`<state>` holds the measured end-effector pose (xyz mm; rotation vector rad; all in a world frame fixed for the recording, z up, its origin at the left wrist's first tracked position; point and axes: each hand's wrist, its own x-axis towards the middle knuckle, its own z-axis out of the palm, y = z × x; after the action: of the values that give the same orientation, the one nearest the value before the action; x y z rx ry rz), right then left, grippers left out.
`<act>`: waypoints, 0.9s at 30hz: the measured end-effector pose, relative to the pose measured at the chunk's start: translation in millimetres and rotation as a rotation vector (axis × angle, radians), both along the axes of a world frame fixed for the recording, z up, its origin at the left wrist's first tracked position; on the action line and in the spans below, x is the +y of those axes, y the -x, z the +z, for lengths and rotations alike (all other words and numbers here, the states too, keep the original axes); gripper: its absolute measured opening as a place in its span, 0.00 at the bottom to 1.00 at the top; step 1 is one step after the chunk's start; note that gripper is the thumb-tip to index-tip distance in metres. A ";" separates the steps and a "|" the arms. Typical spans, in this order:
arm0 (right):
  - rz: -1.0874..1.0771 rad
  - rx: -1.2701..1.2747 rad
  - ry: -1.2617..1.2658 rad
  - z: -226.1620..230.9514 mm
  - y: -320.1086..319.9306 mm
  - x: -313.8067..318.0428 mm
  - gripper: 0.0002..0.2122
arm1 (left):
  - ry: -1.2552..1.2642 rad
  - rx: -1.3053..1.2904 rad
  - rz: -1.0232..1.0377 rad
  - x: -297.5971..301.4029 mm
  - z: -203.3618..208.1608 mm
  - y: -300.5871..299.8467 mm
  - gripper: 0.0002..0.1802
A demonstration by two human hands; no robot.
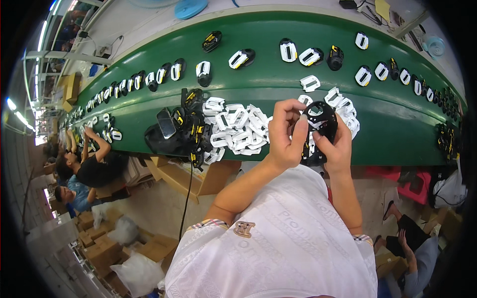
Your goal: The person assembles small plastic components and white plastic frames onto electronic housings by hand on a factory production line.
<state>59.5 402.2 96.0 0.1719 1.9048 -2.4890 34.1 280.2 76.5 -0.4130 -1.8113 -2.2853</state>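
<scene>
Above the near edge of a green belt [268,89], the left hand [287,139] and right hand [339,148] both grip a black oval piece [328,127] with holes, thumbs and fingers closed on its sides. Just left of them lies a heap of white frames [239,128]; farther left rests a dark phone [166,123]. Across the belt, black-and-white units [287,51] lie spread out; past its far edge sits a blue disc [191,8].

Green bench [397,141]: heaped white frames [241,128], spaced black-and-white parts [177,69].
</scene>
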 end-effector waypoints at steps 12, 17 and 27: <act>-0.052 0.000 0.054 -7.2 11.3 -3.6 0.11 | -0.300 -0.320 -0.034 6.7 8.8 16.8 0.13; -0.076 -0.049 0.149 -5.1 10.5 -5.9 0.14 | -0.594 -0.517 -0.209 7.4 12.6 20.4 0.12; -0.034 -0.067 0.067 -2.0 8.0 -5.6 0.16 | -0.580 -0.461 -0.193 5.4 14.6 20.5 0.13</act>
<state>51.5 396.6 93.9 0.2859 1.8054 -2.5301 13.6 285.6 91.1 0.0473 -1.1865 -3.0804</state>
